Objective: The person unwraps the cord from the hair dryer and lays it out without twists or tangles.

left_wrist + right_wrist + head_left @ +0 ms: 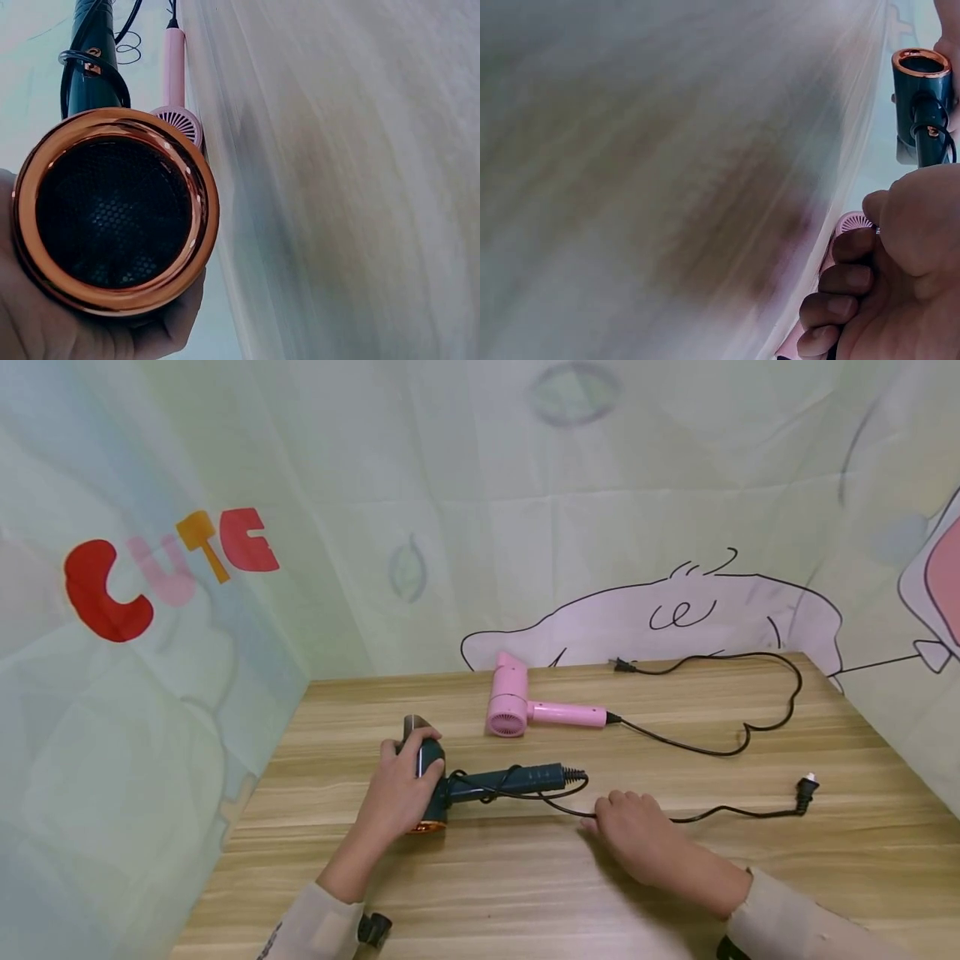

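A dark green hair dryer with a copper rim lies on the wooden table, its handle pointing right. My left hand grips its barrel, fingers over one side and thumb on the other. Black power cord loops loosely around the handle, then runs right to a plug. To the right of the handle, my right hand holds the cord in curled fingers; the stretch inside the hand is hidden.
Behind the green dryer lies a pink hair dryer, its black cord curving to the right and back to a plug. A printed cloth hangs along the table's back and sides. The wooden tabletop extends in front of the hands.
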`<state>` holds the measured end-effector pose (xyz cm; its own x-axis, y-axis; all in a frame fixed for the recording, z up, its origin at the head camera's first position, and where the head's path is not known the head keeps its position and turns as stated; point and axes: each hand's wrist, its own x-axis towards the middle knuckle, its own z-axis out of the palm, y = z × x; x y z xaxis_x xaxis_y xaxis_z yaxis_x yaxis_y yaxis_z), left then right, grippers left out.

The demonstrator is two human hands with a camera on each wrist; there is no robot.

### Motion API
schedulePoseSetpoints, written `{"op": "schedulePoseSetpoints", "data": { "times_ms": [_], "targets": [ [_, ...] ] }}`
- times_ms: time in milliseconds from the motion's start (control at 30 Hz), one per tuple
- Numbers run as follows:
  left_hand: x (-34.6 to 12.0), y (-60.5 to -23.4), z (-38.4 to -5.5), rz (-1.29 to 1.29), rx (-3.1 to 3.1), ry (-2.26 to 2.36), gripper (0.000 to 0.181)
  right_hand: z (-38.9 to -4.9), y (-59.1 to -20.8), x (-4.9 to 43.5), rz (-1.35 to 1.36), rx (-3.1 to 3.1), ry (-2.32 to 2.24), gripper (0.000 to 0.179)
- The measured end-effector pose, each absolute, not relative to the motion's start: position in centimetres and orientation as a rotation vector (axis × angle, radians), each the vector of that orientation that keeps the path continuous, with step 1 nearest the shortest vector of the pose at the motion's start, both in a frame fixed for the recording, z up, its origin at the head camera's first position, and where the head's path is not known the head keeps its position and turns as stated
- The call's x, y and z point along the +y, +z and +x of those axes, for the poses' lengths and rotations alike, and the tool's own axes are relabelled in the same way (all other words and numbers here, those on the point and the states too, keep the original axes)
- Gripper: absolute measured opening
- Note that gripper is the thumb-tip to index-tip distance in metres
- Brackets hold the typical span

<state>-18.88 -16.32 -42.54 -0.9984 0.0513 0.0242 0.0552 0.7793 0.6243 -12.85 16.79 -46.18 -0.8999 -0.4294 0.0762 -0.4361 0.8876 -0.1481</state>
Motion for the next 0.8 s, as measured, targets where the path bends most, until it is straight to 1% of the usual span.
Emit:
{"op": "schedulePoseSetpoints", "data": {
  "times_ms": [367,500,800],
  "targets": [
    [-16.8,-42.5,-18.8,-0.153,-2.959,-1.071,0.038,-13.1,-46.3,17.1,0.642,-3.009,0.243,0.034],
    [-16.9,-42.6,-18.7,-0.175,-2.956,-1.075,0.038,-13.4,-46.1,17.3,0.650,-2.977,0.218,0.033],
    [-17.0,-42.7,-18.5,-0.189,-2.977,-1.050,0.038,-14.0,-45.6,17.3,0.566,-2.828,0.138,0.031]
  ]
}}
